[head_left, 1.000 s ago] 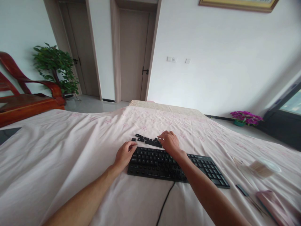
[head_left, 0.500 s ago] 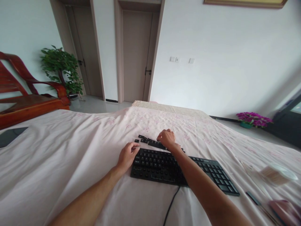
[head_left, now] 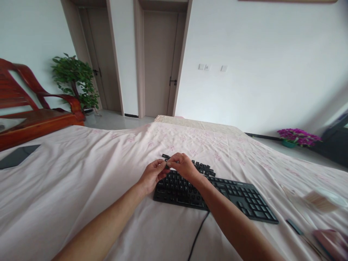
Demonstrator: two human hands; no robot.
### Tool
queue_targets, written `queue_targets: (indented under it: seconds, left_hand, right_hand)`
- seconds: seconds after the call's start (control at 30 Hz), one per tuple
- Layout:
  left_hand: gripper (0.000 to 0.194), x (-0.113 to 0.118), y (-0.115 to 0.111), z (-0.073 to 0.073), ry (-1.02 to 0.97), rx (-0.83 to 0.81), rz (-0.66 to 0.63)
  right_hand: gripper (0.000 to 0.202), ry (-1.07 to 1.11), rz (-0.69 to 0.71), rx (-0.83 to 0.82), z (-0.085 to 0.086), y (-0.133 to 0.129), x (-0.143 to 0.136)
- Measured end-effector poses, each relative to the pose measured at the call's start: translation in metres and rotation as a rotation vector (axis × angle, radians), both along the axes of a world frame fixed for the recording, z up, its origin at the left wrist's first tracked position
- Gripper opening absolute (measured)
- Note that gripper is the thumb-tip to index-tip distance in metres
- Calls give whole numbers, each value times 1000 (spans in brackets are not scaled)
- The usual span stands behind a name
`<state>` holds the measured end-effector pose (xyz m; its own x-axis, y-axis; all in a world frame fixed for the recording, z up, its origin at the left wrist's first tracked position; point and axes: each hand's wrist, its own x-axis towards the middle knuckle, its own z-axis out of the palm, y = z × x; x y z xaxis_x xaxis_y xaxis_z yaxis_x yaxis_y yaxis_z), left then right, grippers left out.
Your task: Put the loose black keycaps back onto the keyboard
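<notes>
Both hands meet above the top left corner of a black keyboard (head_left: 244, 199). The fingertips of my left hand (head_left: 152, 174) are pinched on a small dark keycap (head_left: 168, 166). My right hand (head_left: 185, 167) reaches across the keyboard and pinches the same keycap from the other side, its fingers partly covering it. Loose black keycaps (head_left: 205, 168) lie scattered just beyond the keyboard's far edge, some hidden behind my right hand. Along the near left rows, several key positions are bare of caps.
Pink-flowered cloth (head_left: 108, 174) lies wrinkled under everything. The keyboard's cable (head_left: 199, 230) runs toward me. On the right are a clear container of thin sticks (head_left: 323, 199), a slim dark-handled tool (head_left: 294, 227) and a pink item (head_left: 330, 241). A dark flat object (head_left: 19, 156) lies far left.
My right hand has moved left and nearer from the loose keycaps to meet my left hand. My left hand has shifted slightly right, and their fingertips now come together on a keycap.
</notes>
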<state>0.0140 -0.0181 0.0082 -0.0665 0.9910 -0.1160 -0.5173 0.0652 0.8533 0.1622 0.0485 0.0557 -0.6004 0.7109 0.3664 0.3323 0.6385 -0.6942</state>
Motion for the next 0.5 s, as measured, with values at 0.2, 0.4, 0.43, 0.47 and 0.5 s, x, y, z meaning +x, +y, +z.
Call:
queue_targets:
  seconds: [0.2,0.4,0.43,0.47,0.5]
  left_hand:
    - [24,0,-1,5,-108,-24,-73]
    - [20,7,-4,6,-184,-18,-59]
    - [21,8,-4,5,-177,-15,-58]
    - [23,9,-5,5,-165,-12,-57]
    - [24,10,-5,5,-149,-11,-56]
  right_hand:
    - [11,-34,-84,130,3,-13,7]
    - [14,-174,-237,414,9,-37,15]
    - [12,-213,-244,452,10,-41,15]
    - [12,-253,-250,487,11,-44,16]
    - [13,-291,-254,520,12,-46,16]
